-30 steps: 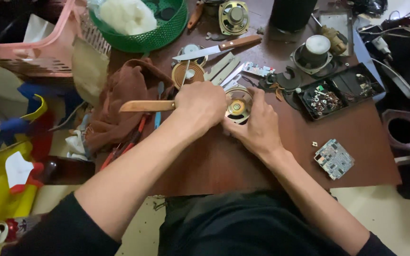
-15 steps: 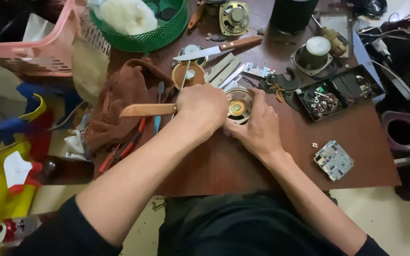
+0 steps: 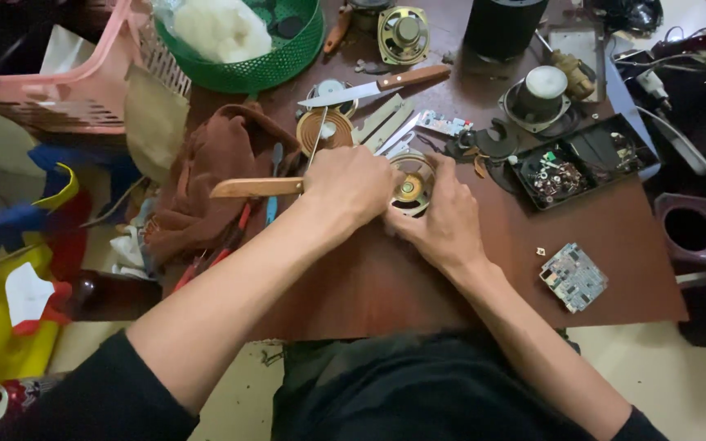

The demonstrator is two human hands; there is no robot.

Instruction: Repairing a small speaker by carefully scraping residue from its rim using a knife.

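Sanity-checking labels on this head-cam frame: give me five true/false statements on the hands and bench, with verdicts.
1. The left hand grips a tool with a wooden handle. True.
2. The right hand rests on the small circuit board. False: the board lies apart, toward the table's right edge; the right hand steadies the small speaker.
3. A knife lies on the table beyond the hands. True.
4. The green basket sits at the near edge of the table, by the person's lap. False: it is at the far side, next to the pink basket.
5. A brown cloth lies left of the hands. True.
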